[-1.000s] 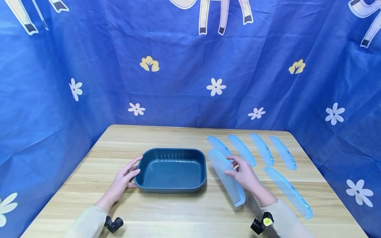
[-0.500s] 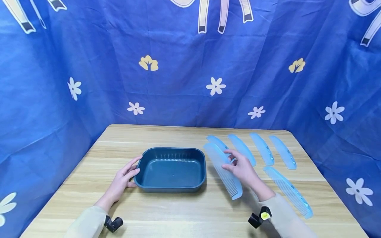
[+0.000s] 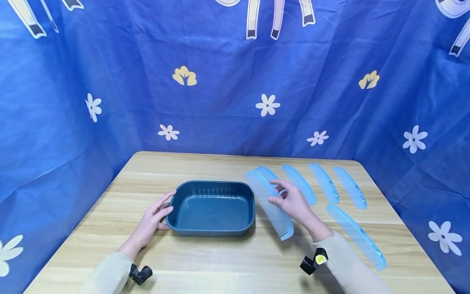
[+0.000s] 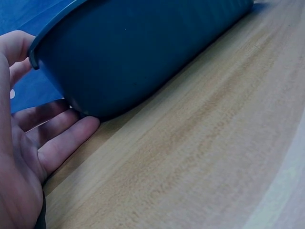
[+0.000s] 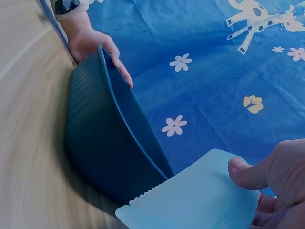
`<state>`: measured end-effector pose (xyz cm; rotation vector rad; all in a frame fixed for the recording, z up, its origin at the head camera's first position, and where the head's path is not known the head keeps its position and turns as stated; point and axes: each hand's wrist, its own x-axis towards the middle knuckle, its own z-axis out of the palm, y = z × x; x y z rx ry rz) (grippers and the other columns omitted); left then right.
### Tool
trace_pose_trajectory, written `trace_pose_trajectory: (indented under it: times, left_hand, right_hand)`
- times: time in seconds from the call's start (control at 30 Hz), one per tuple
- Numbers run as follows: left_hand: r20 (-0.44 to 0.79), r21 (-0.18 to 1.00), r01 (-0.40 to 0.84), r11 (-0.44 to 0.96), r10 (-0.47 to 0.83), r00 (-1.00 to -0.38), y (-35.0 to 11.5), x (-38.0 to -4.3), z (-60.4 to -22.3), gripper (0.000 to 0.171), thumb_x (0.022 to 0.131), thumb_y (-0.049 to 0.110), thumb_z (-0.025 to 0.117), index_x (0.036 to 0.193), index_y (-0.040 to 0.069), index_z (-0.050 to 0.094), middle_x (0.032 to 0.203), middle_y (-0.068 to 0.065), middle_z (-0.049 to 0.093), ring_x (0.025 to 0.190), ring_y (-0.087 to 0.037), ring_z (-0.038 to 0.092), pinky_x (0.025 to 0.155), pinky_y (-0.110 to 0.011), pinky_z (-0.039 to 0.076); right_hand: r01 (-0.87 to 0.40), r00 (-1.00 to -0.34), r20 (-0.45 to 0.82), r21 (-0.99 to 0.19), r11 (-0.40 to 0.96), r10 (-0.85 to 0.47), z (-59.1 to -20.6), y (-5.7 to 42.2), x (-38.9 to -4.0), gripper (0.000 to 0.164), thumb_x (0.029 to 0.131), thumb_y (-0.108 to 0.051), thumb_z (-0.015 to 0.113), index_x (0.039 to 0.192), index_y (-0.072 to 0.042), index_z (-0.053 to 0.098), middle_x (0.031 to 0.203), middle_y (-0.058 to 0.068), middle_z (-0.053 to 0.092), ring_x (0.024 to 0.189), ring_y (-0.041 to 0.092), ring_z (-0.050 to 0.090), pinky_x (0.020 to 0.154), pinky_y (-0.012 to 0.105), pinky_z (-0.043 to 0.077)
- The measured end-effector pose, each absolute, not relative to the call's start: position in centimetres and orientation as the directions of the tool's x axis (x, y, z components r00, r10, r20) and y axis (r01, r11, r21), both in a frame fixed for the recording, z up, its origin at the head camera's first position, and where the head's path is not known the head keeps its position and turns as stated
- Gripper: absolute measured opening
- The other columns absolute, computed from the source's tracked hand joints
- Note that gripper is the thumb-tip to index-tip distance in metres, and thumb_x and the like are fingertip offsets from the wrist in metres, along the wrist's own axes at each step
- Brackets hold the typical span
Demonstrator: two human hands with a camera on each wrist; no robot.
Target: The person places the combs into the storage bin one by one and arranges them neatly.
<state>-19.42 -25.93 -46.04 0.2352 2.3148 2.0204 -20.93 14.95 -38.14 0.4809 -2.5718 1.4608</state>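
Note:
In the head view my right hand (image 3: 291,202) pinches a translucent light-blue comb (image 3: 269,208), teeth toward the tub. The comb hangs just right of the dark teal tub (image 3: 213,234), its far end overlapping another comb (image 3: 267,173) on the table. The right wrist view shows my thumb (image 5: 250,175) on the flat of the held comb (image 5: 195,195), which overlaps the tub rim there. My left hand (image 3: 148,220) holds the tub's left end. In the left wrist view one digit hooks the rim and the other fingers (image 4: 71,138) touch the tub's lower wall (image 4: 124,57).
Several more light-blue combs lie at the right: a comb (image 3: 299,183), a comb (image 3: 324,183) and a comb (image 3: 350,188) behind, a comb (image 3: 356,237) nearer. Beyond the wooden table (image 3: 205,265) hangs a blue curtain (image 3: 220,98) with white flowers.
My right hand has carried the comb left and away from me, bringing it closer to the tub. My left hand and the tub have stayed in place.

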Motion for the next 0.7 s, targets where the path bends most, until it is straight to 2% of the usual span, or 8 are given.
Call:
trace_pose_trajectory:
  times: [0.17,0.3,0.7]
  left_hand:
    - [0.058,0.989,0.081,0.125,0.177,-0.983,-26.1,-19.5,-46.0,0.047,0.089,0.025,0.045,0.133,0.024,0.029,0.125,-0.024,0.030,0.103,-0.024,0.044,0.062,-0.043,0.049]
    - [0.049,0.988,0.069,0.135,0.147,-0.988,-26.5,-19.5,-46.0,0.046,0.089,0.026,0.046,0.132,0.026,0.031,0.124,-0.021,0.032,0.100,-0.023,0.047,0.062,-0.043,0.049]
    - [0.024,0.992,0.042,0.118,0.145,-0.989,-26.0,-19.9,-46.4,0.046,0.088,0.027,0.046,0.132,0.028,0.032,0.124,-0.018,0.033,0.100,-0.025,0.047,0.062,-0.043,0.049]
  right_hand:
    - [-0.365,-0.931,0.301,-0.809,0.462,-0.207,-38.0,14.3,-21.3,0.043,0.068,-0.010,0.071,0.108,-0.013,0.057,0.080,0.006,0.053,0.057,0.017,0.047,0.046,0.023,0.041]
    - [-0.398,-0.916,0.322,-0.807,0.437,-0.240,-37.9,13.4,-21.8,0.041,0.069,-0.011,0.070,0.109,-0.013,0.057,0.081,0.006,0.052,0.058,0.018,0.047,0.048,0.024,0.042]
    - [-0.422,-0.903,0.339,-0.818,0.391,-0.265,-37.5,11.8,-22.4,0.040,0.072,-0.004,0.067,0.109,-0.015,0.057,0.079,0.005,0.052,0.059,0.018,0.046,0.049,0.025,0.041]
